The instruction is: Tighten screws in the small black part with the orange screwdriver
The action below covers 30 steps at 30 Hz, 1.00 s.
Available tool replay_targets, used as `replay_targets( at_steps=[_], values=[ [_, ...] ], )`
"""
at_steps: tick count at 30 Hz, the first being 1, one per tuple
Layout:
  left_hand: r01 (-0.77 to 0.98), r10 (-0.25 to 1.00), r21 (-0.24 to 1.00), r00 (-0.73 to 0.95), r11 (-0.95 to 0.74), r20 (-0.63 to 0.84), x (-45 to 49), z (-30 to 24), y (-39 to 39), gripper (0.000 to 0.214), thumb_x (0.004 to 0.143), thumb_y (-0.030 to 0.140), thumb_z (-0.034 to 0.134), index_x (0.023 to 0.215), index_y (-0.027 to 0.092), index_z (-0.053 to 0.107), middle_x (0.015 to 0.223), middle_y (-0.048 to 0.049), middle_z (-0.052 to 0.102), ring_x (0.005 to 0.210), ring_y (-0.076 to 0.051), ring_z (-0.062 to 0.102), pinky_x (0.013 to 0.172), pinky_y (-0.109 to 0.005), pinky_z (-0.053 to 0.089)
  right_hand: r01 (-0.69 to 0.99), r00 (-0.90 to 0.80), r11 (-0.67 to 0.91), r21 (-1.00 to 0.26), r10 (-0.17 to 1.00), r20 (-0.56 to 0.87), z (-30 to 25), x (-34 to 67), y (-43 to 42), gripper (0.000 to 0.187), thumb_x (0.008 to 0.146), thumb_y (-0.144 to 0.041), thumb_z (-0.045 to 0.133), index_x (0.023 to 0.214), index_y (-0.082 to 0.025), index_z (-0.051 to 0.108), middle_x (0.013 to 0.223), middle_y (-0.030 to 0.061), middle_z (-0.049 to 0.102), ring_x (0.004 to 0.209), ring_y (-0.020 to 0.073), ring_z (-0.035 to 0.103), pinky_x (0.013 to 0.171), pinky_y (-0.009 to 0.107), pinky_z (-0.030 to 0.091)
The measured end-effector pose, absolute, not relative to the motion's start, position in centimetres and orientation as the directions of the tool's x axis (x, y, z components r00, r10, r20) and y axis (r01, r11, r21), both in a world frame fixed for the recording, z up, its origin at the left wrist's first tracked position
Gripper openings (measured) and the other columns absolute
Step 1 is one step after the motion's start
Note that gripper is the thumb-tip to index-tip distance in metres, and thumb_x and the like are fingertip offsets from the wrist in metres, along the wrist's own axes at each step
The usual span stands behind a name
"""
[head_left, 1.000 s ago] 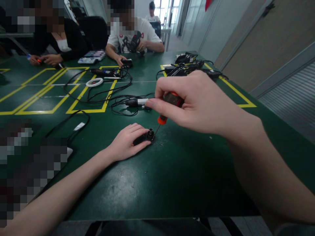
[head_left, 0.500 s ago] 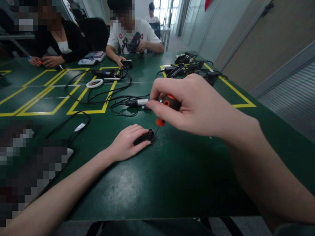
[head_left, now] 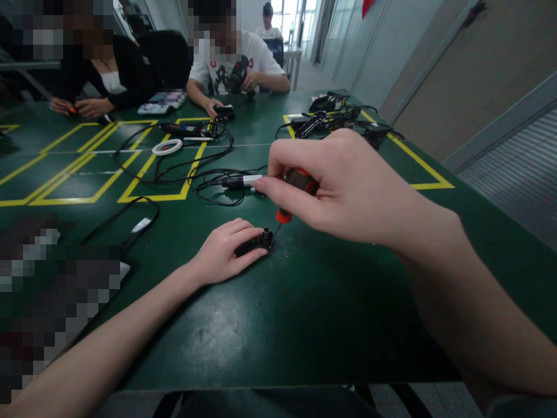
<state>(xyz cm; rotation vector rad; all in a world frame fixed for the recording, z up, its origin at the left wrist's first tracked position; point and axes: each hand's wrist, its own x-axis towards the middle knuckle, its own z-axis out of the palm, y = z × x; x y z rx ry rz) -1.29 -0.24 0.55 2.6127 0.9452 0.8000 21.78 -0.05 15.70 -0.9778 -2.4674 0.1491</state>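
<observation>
While my left hand (head_left: pixel 226 251) presses the small black part (head_left: pixel 256 245) to the tabletop (head_left: pixel 304 307), toward its near edge, unchanged, my right hand (head_left: pixel 352 186) stays clamped on the screwdriver (head_left: pixel 299 181); handle has rolled slightly in the fingers; tip still seated on the part; turning, I judge, continues.

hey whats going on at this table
A person pins a small black part to the green table with the left hand. The right hand grips a screwdriver with an orange and black handle, its tip down at the part. Loose cables lie further back, and other people sit across the table handling small devices.
</observation>
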Motion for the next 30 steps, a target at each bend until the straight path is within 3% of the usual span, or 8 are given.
replay_targets(
  at_steps=[4, 10, 13, 17, 21, 30],
  values=[
    [0.508, 0.660, 0.427, 0.634, -0.748, 0.402, -1.28, 0.57, -0.28, 0.029, 0.105, 0.041, 0.063, 0.115, 0.016, 0.074, 0.106, -0.0114, 0.076, 0.096, -0.025, 0.071, 0.086, -0.039, 0.061, 0.588, -0.643, 0.753, -0.297, 0.657, 0.393, 15.56, 21.74, -0.06, 0.003, 0.099, -0.024, 0.059, 0.100, -0.022, 0.060, 0.078, 0.0005, 0.066, 0.069, 0.0177, 0.058, 0.065, 0.032, 0.035],
    [0.528, 0.697, 0.465, 0.621, -0.710, 0.358, -1.28, 0.64, -0.38, 0.034, 0.104, 0.043, 0.062, 0.123, 0.017, 0.075, 0.113, -0.0122, 0.077, 0.105, -0.026, 0.071, 0.098, -0.043, 0.060, 0.587, -0.639, 0.759, -0.282, 0.649, 0.414, 15.39, 21.75, -0.02, 0.011, 0.099, -0.030, 0.061, 0.092, -0.022, 0.059, 0.078, 0.0012, 0.067, 0.069, 0.0176, 0.058, 0.064, 0.032, 0.036],
    [0.536, 0.698, 0.459, 0.627, -0.709, 0.346, -1.27, 0.62, -0.30, 0.032, 0.105, 0.043, 0.062, 0.118, 0.017, 0.076, 0.109, -0.0117, 0.076, 0.100, -0.025, 0.070, 0.092, -0.041, 0.060, 0.605, -0.631, 0.751, -0.265, 0.655, 0.416, 15.36, 21.77, 0.03, 0.021, 0.103, -0.038, 0.059, 0.089, -0.022, 0.058, 0.077, 0.0018, 0.065, 0.070, 0.0181, 0.058, 0.065, 0.032, 0.035],
    [0.541, 0.691, 0.440, 0.636, -0.717, 0.344, -1.30, 0.50, -0.22, 0.035, 0.106, 0.044, 0.060, 0.119, 0.016, 0.075, 0.111, -0.0129, 0.076, 0.102, -0.026, 0.069, 0.092, -0.041, 0.060, 0.599, -0.636, 0.754, -0.269, 0.652, 0.412, 15.31, 21.77, 0.09, 0.004, 0.096, -0.025, 0.060, 0.096, -0.022, 0.057, 0.082, 0.0006, 0.063, 0.069, 0.0171, 0.056, 0.065, 0.032, 0.035],
    [0.535, 0.691, 0.447, 0.630, -0.717, 0.354, -1.34, 0.42, -0.25, 0.038, 0.105, 0.046, 0.060, 0.125, 0.017, 0.074, 0.118, -0.0138, 0.076, 0.106, -0.027, 0.070, 0.097, -0.045, 0.061, 0.575, -0.637, 0.763, -0.296, 0.644, 0.425, 15.23, 21.60, -0.02, 0.013, 0.089, -0.020, 0.059, 0.100, -0.023, 0.054, 0.085, 0.0002, 0.062, 0.070, 0.0169, 0.054, 0.067, 0.032, 0.036],
    [0.524, 0.679, 0.439, 0.634, -0.729, 0.371, -1.44, 0.39, -0.21, 0.036, 0.106, 0.046, 0.059, 0.121, 0.018, 0.075, 0.106, -0.0112, 0.077, 0.100, -0.026, 0.071, 0.091, -0.042, 0.060, 0.592, -0.635, 0.743, -0.313, 0.669, 0.385, 15.33, 21.45, -0.10, 0.006, 0.091, -0.023, 0.057, 0.094, -0.023, 0.052, 0.077, -0.0006, 0.057, 0.067, 0.0164, 0.050, 0.064, 0.032, 0.034]
  ],
)
